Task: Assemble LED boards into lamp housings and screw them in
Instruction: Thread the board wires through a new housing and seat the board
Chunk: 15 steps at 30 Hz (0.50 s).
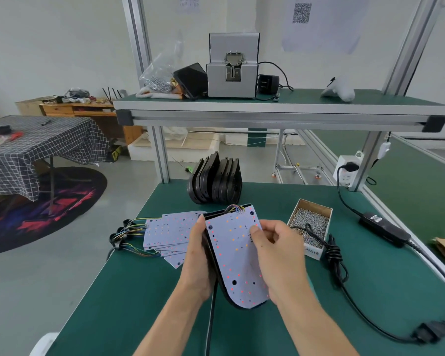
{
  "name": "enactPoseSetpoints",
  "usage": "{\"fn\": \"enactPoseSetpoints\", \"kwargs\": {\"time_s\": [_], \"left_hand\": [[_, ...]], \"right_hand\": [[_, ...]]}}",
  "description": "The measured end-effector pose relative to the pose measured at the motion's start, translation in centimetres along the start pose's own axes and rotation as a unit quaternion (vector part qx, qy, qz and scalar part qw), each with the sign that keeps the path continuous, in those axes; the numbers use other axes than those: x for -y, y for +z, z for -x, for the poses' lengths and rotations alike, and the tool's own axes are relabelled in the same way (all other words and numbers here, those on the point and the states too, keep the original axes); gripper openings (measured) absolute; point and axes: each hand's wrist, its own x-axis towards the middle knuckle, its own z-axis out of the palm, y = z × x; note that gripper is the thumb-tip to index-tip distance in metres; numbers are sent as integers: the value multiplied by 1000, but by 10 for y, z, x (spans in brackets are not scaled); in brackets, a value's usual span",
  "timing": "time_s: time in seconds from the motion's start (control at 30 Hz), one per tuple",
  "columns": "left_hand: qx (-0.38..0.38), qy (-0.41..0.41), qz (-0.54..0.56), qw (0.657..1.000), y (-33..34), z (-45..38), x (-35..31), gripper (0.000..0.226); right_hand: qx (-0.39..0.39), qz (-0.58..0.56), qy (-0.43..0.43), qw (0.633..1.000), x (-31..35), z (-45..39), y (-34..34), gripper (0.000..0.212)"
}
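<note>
Over a green workbench (129,291), the left hand (198,263) curls its fingers round the left edge of a black lamp housing (208,255), while the right hand (275,255) pinches the white LED board (238,255) lying on that housing between thumb and fingertips.

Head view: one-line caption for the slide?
Both hands, left hand and right hand, seat an LED board into a black lamp housing above the green bench.

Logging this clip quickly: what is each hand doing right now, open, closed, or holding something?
Left hand: grips the left edge of the black lamp housing.
Right hand: fingers curled, thumb pressing the LED board into the housing.
</note>
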Motion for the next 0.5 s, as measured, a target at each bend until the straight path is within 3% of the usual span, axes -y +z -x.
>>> {"fn": "enactPoseSetpoints", "kwargs": {"time_s": [0.27,0.5], "left_hand": [[39,0,18,999,5,4,-8,64],[45,4,23,999,-1,5,-11,66]], "right_hand": [[-8,-31,10,999,5,-2,2,11],[78,-119,178,974,14,-5,-9,12]]}}
